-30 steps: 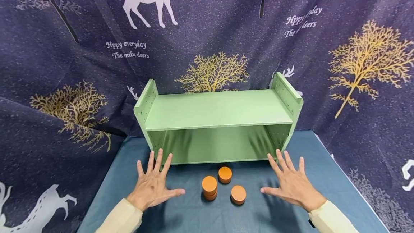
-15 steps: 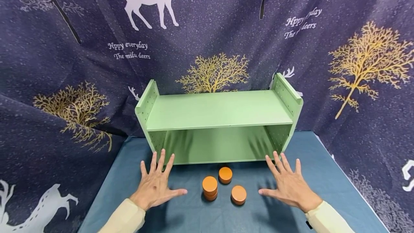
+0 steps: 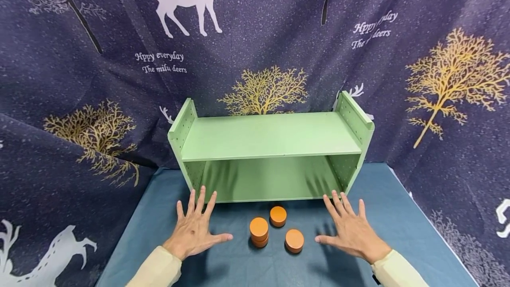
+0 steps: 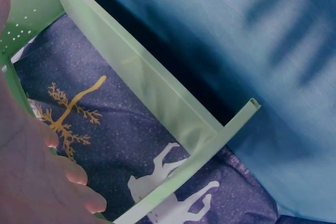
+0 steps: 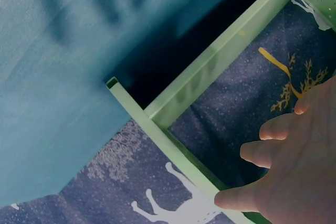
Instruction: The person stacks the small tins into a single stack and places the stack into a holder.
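In front of the green shelf (image 3: 271, 134), near its lower front edge, the orange discs (image 3: 294, 238) are placed on the blue-covered worktop (image 3: 159, 207), roughly midway between the two hands. From a visible seam, the left stack (image 3: 259, 226) is judged to be made of two pieces; it can be stood so, probably, because the tops are flat and wide. The rear disc (image 3: 278, 214) and the right disc are laid singly, flat face up, near the stack but apart from it, so that each could be reached separately. By the left hand (image 3: 195, 231) nothing is held: its fingers are spread wide, and its thumb is pointed inward to the stack. The right hand (image 3: 352, 233) is spread likewise, and no disc is touched by it. Both hands seem to be held above the worktop, since shadows are cast apart from them; by this wide placing, no disc is covered. The shelf is stood before the dark curtain (image 3: 247, 34), perhaps so that its front is faced to the person.
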The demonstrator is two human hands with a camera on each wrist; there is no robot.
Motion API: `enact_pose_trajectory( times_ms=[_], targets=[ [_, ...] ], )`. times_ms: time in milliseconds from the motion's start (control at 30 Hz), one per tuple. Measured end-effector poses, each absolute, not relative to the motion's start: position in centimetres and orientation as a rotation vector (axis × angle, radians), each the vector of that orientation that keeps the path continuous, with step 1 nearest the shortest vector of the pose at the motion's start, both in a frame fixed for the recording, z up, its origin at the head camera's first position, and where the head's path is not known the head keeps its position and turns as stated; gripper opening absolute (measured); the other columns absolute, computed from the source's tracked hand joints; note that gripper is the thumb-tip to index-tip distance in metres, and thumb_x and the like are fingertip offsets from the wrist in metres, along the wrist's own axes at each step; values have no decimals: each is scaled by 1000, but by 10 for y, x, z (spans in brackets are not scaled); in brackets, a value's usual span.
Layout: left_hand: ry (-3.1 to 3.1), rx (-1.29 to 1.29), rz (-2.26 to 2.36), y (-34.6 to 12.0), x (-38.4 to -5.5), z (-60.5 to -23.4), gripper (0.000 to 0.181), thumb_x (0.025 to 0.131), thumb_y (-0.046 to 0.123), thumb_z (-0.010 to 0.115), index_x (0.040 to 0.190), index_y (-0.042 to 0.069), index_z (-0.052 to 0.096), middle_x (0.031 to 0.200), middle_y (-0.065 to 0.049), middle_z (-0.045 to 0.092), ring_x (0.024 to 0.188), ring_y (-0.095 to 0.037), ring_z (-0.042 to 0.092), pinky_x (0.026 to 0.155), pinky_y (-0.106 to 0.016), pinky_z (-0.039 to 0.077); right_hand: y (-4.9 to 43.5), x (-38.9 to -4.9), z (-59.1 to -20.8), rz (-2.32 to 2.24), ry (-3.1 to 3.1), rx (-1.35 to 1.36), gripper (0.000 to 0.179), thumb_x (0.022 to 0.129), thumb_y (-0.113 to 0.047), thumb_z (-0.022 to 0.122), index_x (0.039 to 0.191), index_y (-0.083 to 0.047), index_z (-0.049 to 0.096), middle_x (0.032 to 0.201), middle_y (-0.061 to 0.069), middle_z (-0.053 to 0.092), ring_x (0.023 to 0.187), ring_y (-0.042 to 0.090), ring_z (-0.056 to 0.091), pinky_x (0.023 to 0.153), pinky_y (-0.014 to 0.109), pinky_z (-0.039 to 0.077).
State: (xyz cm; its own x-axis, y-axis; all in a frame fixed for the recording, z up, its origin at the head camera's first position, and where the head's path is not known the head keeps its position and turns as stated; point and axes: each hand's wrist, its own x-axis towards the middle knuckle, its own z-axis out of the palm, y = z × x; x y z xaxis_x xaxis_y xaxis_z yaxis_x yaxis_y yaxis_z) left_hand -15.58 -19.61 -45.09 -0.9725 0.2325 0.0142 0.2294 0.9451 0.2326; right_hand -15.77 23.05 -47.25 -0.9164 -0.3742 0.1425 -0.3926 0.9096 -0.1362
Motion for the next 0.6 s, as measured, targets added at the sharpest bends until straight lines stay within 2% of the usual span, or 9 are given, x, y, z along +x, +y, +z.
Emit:
enact_pose_trajectory(
  times_ms=[233,600],
  targets=[
    [3054,360,388,-193,-157,-455,126,68,94,50,161,19,10,166,-15,-8,149,-44,-10,111,-77,-1,226,-159,-479,267,-2940,615,111,81,-80,57,154,0,33,160,25,22,144,48,24,106,82,13],
    [3034,369,423,-190,-158,-462,125,69,93,52,161,20,9,165,-14,-8,149,-44,-8,112,-76,2,221,-159,-485,310,-2897,629,109,81,-76,62,153,1,35,159,25,25,142,48,28,106,82,15]
  ],
)
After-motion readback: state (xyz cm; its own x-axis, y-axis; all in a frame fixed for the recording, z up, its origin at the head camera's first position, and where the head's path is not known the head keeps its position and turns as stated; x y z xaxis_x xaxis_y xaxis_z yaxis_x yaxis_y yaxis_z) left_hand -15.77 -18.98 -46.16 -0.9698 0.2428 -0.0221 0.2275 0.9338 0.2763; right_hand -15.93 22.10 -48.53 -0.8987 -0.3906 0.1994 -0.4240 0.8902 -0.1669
